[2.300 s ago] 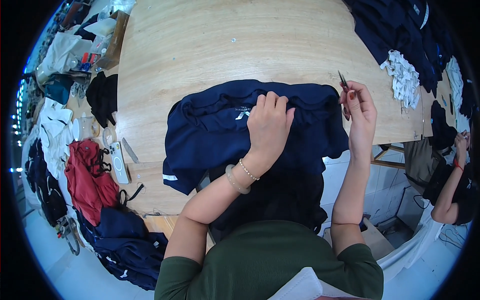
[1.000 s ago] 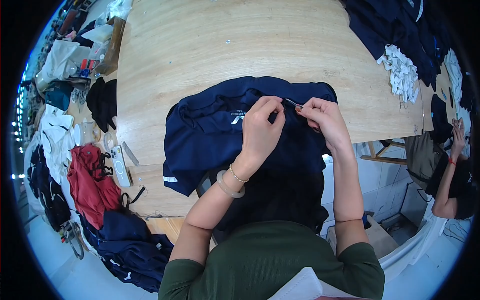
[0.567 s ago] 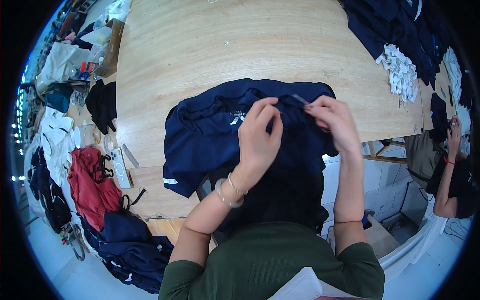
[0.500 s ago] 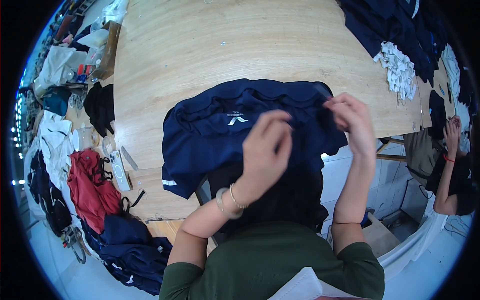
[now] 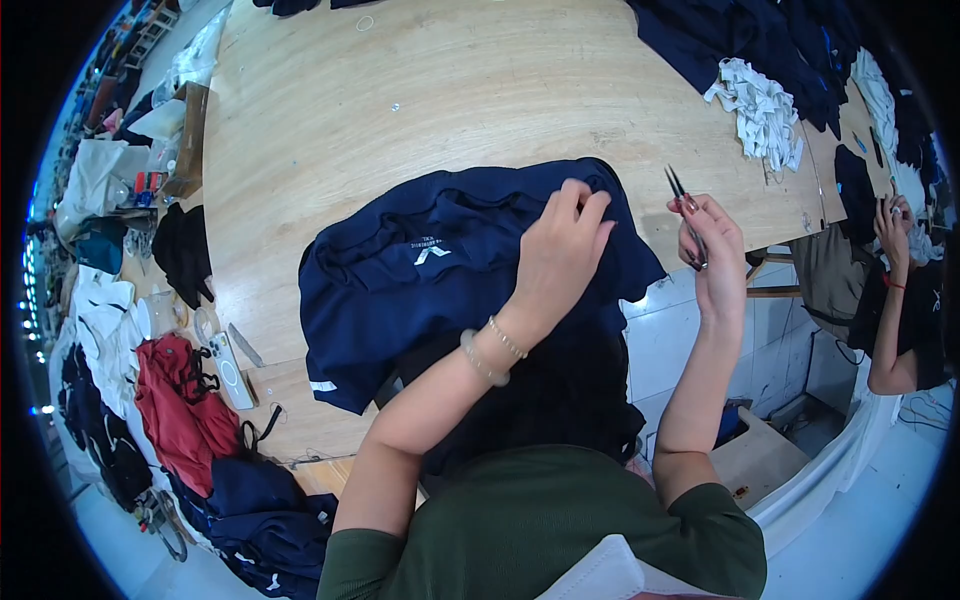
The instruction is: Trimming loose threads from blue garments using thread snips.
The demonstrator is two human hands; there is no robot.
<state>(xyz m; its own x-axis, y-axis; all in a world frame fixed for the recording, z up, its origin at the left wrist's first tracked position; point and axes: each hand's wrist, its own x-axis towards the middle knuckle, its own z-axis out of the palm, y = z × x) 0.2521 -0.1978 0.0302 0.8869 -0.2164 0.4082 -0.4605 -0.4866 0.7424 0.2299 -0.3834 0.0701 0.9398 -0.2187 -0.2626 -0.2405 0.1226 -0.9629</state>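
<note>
A navy garment (image 5: 400,310) with a white print inside its collar lies spread at the table's near edge, partly hanging over it. My left hand (image 5: 562,250), a beaded bracelet and a bangle on its wrist, rests over the garment's right part. Its fingers are curled in at the fabric; their tips are partly hidden. To the right of the garment, my right hand (image 5: 715,245) is raised and closed around small dark thread snips (image 5: 692,215). The two pointed blades stick up past the fingers, slightly apart, and touch no cloth.
White fabric strips (image 5: 765,115) and dark navy garments (image 5: 760,40) lie at the far right. Along the left are a phone (image 5: 231,370), a grey blade-like strip (image 5: 245,345), a red bag (image 5: 185,405) and a wooden box (image 5: 190,140). A co-worker's hand (image 5: 893,225) shows at right.
My left hand has moved up and right onto the garment's right part. My right hand has lowered slightly and turned, so the snips now show plainly. The view has shifted somewhat.
</note>
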